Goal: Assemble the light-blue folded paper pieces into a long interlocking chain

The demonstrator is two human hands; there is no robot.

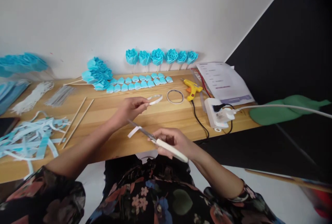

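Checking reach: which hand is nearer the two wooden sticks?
Left. The left hand, pinching a white loop, is just right of the wooden sticks; the right hand, holding scissors, is farther right.

Left of the left hand pinching the white loop, bare tabletop lay open to the skewers; right of it a tape ring, glue gun (cord trailing) and power strip crowded.
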